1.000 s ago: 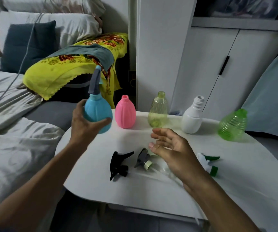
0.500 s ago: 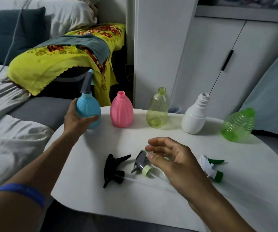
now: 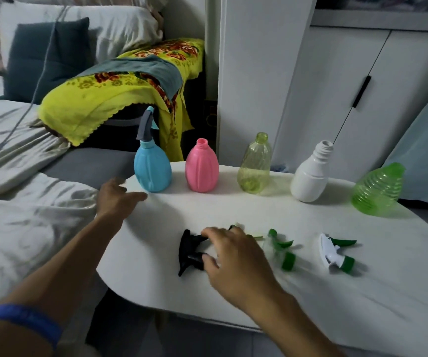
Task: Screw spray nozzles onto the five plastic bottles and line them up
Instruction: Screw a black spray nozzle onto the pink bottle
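Lower centre: right hand [image 3: 233,256], fingers curled, touches black spray nozzle [image 3: 191,252]. Left hand [image 3: 116,198], spread, empty, just left of nozzle-fitted blue bottle [image 3: 152,171]. No legible writing.

No legible text, label or number on anything here.

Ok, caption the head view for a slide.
Right hand reaches the black nozzle; only the blue bottle is capped.

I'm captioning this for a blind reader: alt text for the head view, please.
A right hand reaches onto a black spray nozzle on a white table. Behind stand five plastic bottles; only the blue bottle has its nozzle. The left hand hovers empty beside it.
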